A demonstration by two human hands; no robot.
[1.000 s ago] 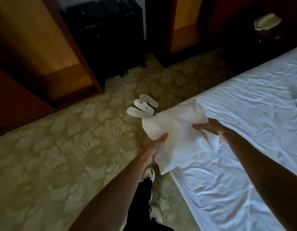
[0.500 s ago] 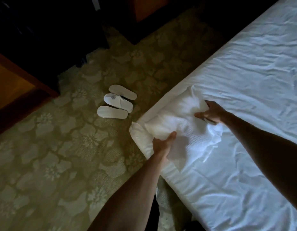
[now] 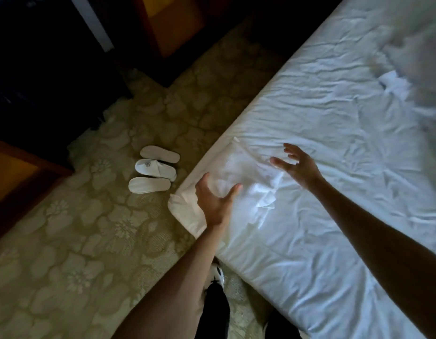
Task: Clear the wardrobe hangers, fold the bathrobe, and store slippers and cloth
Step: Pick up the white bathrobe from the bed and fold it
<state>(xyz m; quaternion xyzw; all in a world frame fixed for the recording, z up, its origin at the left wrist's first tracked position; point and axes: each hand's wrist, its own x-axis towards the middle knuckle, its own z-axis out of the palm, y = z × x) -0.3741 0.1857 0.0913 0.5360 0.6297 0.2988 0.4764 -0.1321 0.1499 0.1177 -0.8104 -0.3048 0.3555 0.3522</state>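
Note:
A folded white bathrobe (image 3: 246, 177) lies on the near corner of the bed (image 3: 334, 167), hard to tell apart from the white sheet. My left hand (image 3: 213, 199) hovers over its left edge with fingers spread, holding nothing. Just past the bundle's right side, my right hand (image 3: 297, 165) is also spread and free. White slippers (image 3: 154, 172) lie together on the patterned carpet, left of the bed corner. A small white cloth (image 3: 395, 84) lies crumpled farther up the bed.
Dark wooden wardrobe panels (image 3: 21, 182) stand at the left and a dark cabinet (image 3: 48, 69) at the back left. Floral carpet (image 3: 72, 253) covers the floor. My shoe (image 3: 218, 274) and dark trouser leg are close to the bed's side.
Both hands gripped the bathrobe, carried it down onto the bed corner and have now let go and lifted off. The view tipped downward toward the bed.

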